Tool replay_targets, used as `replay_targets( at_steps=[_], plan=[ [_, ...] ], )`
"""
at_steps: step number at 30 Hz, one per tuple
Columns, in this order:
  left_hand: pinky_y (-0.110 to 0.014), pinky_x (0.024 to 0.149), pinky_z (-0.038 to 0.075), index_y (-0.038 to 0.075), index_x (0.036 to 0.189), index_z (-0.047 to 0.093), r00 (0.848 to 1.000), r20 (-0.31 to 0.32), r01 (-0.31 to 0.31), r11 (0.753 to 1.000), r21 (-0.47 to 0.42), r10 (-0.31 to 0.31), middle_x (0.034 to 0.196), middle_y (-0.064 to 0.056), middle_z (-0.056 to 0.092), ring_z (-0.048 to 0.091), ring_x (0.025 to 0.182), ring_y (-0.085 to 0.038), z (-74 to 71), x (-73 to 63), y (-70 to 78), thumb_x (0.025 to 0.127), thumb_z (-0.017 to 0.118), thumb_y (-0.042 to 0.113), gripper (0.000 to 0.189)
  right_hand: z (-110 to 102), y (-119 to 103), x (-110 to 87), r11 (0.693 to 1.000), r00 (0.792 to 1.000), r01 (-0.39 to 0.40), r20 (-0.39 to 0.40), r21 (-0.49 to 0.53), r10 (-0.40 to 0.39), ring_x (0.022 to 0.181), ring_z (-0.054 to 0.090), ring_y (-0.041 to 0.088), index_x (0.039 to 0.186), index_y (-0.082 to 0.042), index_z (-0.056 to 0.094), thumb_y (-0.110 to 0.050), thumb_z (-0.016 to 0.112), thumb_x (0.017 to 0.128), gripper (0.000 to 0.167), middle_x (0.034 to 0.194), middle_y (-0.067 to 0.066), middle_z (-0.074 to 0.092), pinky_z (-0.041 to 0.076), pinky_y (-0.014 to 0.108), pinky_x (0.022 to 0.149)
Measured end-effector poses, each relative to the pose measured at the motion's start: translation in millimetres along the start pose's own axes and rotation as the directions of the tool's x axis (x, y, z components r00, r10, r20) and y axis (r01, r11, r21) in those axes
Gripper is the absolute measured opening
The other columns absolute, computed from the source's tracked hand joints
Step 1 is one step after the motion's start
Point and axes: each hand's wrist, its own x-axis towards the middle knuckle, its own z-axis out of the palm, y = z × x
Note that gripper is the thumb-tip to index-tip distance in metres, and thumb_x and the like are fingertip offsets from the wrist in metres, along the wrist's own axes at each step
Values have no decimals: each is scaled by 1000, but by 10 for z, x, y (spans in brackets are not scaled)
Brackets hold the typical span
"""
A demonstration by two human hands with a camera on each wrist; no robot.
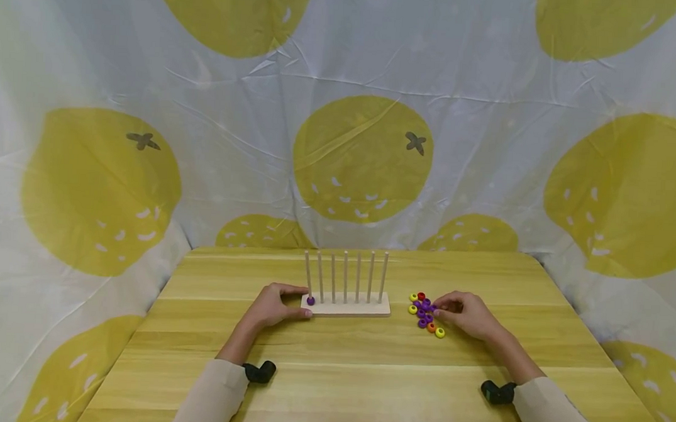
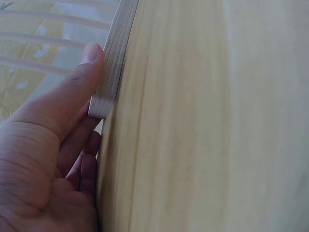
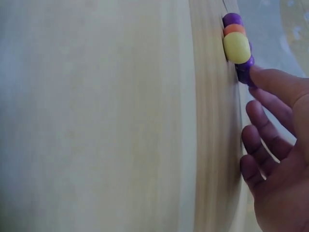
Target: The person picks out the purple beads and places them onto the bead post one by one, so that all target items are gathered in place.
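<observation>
A pale wooden peg stand (image 1: 347,309) with several upright pegs stands on the table. One purple bead (image 1: 311,301) sits round the foot of its leftmost peg. My left hand (image 1: 269,305) grips the left end of the base, thumb along the front edge (image 2: 113,63) and fingers behind. To the right of the stand lies a loose cluster of purple, yellow, red and orange beads (image 1: 422,323). At its right side my right hand (image 1: 468,314) pinches a purple bead (image 3: 245,77) between thumb and forefinger; the other fingers are loosely bent. A yellow bead (image 3: 236,47) is close by.
The wooden table (image 1: 364,388) has its far edge just behind the stand. A cloth with yellow fruit prints (image 1: 363,158) hangs behind and at both sides. Black wrist cameras (image 1: 498,392) are worn at both cuffs.
</observation>
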Motion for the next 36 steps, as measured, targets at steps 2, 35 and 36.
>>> replay_targets(
  at_steps=[2, 35, 36],
  plan=[
    [-53, 116, 43, 26, 126, 76, 1000, 1, 0, 1000, 2, 0, 137, -6, 68, 56, 137, -33, 1, -1, -2, 71, 94, 48, 62, -16, -18, -12, 1000, 1000, -14, -14, 5, 14, 82, 59, 13, 110, -12, 78, -25, 78, 94, 20, 95, -1, 71, 49, 24, 69],
    [-52, 115, 44, 27, 124, 77, 1000, -3, -7, 1000, -5, 7, 136, -5, 69, 57, 136, -32, -2, -9, -10, 71, 94, 48, 60, -382, -774, 209, 994, 989, 103, -100, -41, -106, 86, 56, 20, 109, -20, 77, -36, 74, 96, 20, 96, -2, 68, 48, 31, 74],
    [-52, 115, 44, 27, 124, 77, 1000, -3, -9, 1000, -4, 9, 136, -6, 69, 57, 136, -32, -1, -11, -10, 71, 94, 48, 60, -388, -799, 222, 993, 989, 105, -102, -44, -109, 86, 56, 19, 109, -20, 77, -36, 74, 96, 21, 96, -2, 68, 48, 31, 74]
  ],
)
